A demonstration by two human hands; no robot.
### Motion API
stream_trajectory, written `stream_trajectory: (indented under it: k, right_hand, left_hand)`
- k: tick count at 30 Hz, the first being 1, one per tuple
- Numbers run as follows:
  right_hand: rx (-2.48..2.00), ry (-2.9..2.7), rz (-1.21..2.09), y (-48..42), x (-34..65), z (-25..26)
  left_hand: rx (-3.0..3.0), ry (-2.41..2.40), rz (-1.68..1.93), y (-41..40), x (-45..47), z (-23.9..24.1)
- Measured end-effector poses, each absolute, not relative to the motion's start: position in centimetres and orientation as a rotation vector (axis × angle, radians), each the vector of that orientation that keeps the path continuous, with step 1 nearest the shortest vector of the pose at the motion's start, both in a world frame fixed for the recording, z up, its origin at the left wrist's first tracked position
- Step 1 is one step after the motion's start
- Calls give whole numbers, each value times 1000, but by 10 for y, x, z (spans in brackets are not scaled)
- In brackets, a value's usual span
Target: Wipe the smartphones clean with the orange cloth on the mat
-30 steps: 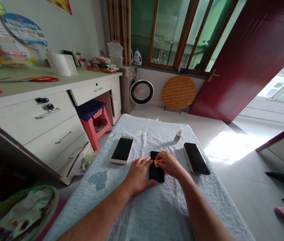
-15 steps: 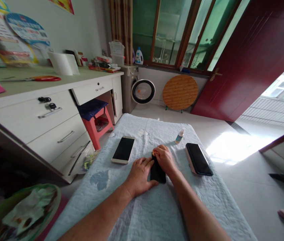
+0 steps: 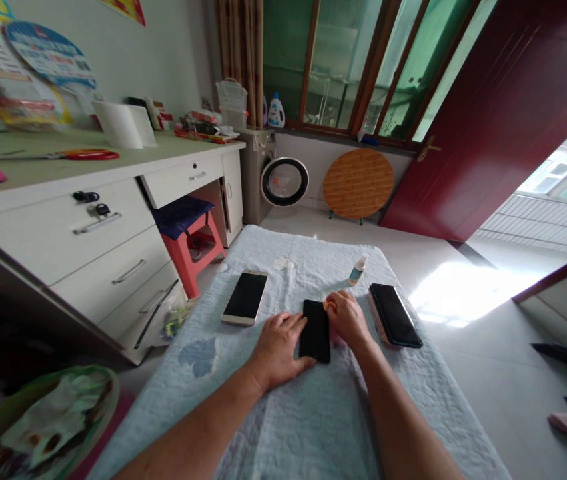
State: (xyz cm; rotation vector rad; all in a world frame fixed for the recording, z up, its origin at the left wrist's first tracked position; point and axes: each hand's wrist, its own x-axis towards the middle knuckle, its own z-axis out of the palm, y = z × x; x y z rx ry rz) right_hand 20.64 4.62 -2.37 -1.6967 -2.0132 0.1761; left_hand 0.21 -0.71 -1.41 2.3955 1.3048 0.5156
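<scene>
Phone, flat black rectangle on puckered cloth; left hand grip spread, right hand pinching orange wad.

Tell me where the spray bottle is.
In the head view, the spray bottle stands right of centre on the blue cloth, beyond the right hand, left of the rightmost phone.

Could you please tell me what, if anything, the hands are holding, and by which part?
The right hand holds a small orange item, mostly hidden; the gripped part is unclear. The left hand touches the middle phone along its left side.
</scene>
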Motion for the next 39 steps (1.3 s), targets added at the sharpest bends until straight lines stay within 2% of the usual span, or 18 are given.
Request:
stream_trajectory:
  k: [14,24,29,36,39]
  right_hand:
    - [-1526,-2029,231,50,179,-25]
    - [-1398,-2134,367,43,167,-14]
    - [-1273,-2270,589,29,170,4]
    - [-1110,-2462,1104,11,174,28]
    - [-1107,-2481,1167,10,174,30]
  left_hand:
    - [2308,1337,547,-5,2,-20]
    - [2263,1292,711,-4,2,-28]
    - [2274,1268,734,-4,0,-31]
    - [2288,1315,679,-4,2,-27]
    - [2289,1304,626,-4,2,-24]
